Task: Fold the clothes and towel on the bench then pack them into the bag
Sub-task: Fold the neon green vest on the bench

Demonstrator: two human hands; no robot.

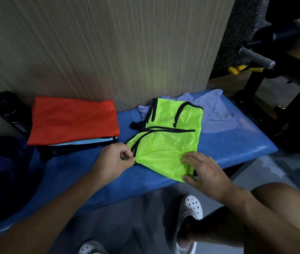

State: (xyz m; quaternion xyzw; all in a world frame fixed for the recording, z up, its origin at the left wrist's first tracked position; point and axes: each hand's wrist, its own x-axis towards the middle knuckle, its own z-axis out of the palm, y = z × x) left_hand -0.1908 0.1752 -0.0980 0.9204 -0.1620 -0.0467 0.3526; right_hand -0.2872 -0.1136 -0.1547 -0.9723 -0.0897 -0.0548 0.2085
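There is one view, from a camera on the person's head. It looks forward and down at the blue surface (83,173), from close above. The surface runs across the middle, with the wall (108,52) behind it at the top. The floor (127,226) and the person's shoes (191,208) show at the bottom. The wide lens bends the edges.

Gym, padded blue bench (228,145), black exercise machine (255,85), grey foam roller (257,56), yellow grips (236,69)
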